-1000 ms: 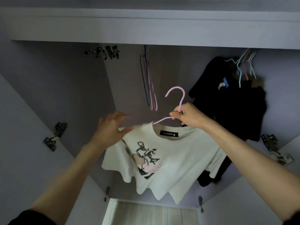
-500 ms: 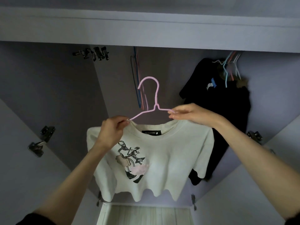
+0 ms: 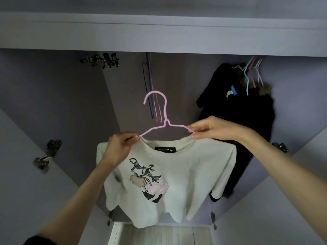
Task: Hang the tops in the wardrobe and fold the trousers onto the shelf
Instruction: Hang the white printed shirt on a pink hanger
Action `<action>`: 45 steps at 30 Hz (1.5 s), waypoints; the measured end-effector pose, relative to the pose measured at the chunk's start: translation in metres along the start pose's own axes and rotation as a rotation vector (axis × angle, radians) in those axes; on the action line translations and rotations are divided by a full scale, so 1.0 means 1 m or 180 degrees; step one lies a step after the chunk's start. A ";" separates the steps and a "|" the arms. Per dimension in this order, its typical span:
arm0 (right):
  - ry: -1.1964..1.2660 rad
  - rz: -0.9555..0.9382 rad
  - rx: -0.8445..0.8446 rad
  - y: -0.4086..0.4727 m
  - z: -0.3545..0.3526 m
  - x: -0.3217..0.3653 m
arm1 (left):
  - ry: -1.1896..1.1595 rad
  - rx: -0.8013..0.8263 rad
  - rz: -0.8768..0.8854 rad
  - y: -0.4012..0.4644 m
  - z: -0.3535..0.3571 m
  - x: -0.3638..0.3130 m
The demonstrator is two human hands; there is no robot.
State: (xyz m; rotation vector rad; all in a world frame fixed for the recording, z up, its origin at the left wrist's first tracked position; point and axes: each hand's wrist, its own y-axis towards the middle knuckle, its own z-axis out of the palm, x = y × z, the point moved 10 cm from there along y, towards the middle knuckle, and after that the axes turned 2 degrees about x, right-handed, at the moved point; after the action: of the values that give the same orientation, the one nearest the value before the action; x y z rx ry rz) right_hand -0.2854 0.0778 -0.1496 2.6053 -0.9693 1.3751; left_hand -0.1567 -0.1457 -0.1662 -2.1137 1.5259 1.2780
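Observation:
A cream T-shirt (image 3: 185,174) with a printed figure hangs on a pink wire hanger (image 3: 165,110), held up inside the open wardrobe. My left hand (image 3: 118,147) pinches the shirt's neckline at the hanger's left arm. My right hand (image 3: 210,128) pinches the hanger's right arm at the shirt's shoulder. The hook points up and left, below the wardrobe's top; the rail is hidden behind the front panel.
A black top (image 3: 244,124) hangs at the right on pale hangers (image 3: 251,75). Several empty coloured hangers (image 3: 150,89) hang at the centre back. Clip hangers (image 3: 104,60) sit upper left. Open doors (image 3: 26,156) with hinges flank both sides. A white shelf (image 3: 159,236) lies below.
My left hand reached over and took the neckline at the hanger's left arm. My right hand slid from the hook's base to the right arm. The shirt now hangs squarely and slightly higher.

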 end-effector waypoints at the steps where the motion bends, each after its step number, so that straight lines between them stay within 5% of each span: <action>1: 0.0134 -0.0059 0.0013 0.002 0.005 0.011 | -0.0049 0.0074 0.0001 -0.001 0.007 -0.001; 7: 0.0686 0.0495 0.0620 0.006 0.045 0.000 | 0.0056 0.0730 0.0023 -0.005 0.049 -0.005; 13: 0.1385 0.1107 0.0931 -0.009 0.063 -0.059 | 0.0940 0.1142 0.0697 -0.012 0.071 -0.028; 27: 0.2816 0.0879 -0.0430 -0.008 -0.037 -0.074 | 0.2263 -0.0691 0.2938 0.017 0.032 -0.221; 34: 0.3512 0.0443 -0.0965 -0.001 -0.092 -0.066 | 0.2886 -0.1259 0.2491 0.058 0.025 -0.246; 45: 0.4078 -0.0370 -0.1605 0.031 -0.170 -0.070 | 0.3201 -0.1622 0.2549 0.073 0.034 -0.240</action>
State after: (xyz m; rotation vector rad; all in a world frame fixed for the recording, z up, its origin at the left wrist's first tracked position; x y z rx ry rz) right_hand -0.4558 0.1412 -0.1071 0.9967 -0.7198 1.9161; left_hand -0.2541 0.0004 0.0163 -2.8141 2.9400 0.7953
